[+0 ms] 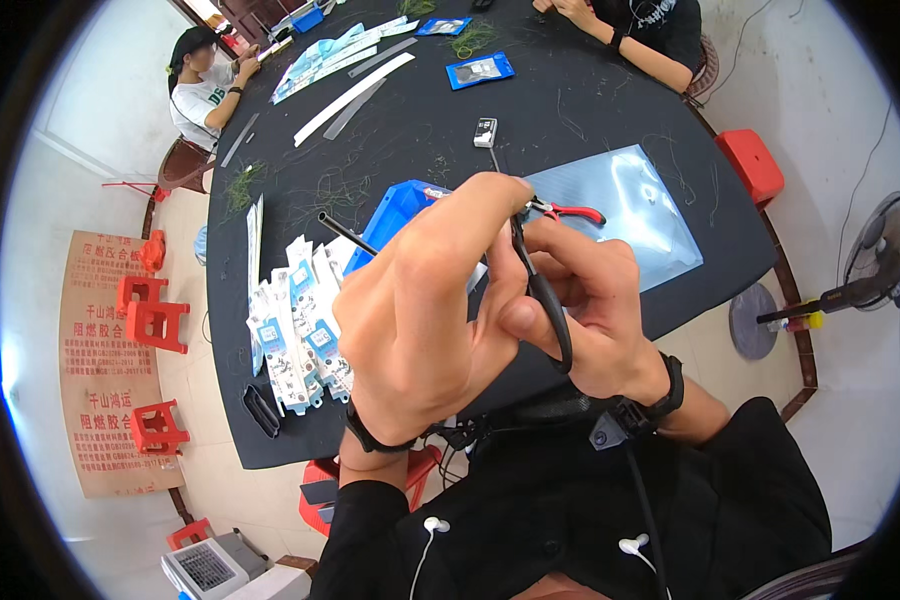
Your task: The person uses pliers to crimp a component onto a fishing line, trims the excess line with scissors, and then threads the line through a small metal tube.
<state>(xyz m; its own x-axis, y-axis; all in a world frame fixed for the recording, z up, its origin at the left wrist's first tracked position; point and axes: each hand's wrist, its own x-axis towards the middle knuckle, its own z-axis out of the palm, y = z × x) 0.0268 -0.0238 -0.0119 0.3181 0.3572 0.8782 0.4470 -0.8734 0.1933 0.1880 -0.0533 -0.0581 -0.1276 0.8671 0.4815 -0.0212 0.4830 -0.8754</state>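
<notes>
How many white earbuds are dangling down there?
2: one white earbud on the left side of the wearer's black shirt, another white earbud on the right. Any others would be out of sight.

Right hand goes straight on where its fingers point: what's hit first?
Probably the left hand, just ahead to its left; the depth between them is hard to judge.

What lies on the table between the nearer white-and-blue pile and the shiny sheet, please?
In the head view, the blue tray lies between the pile and the sheet, partly hidden by the left hand.
</notes>
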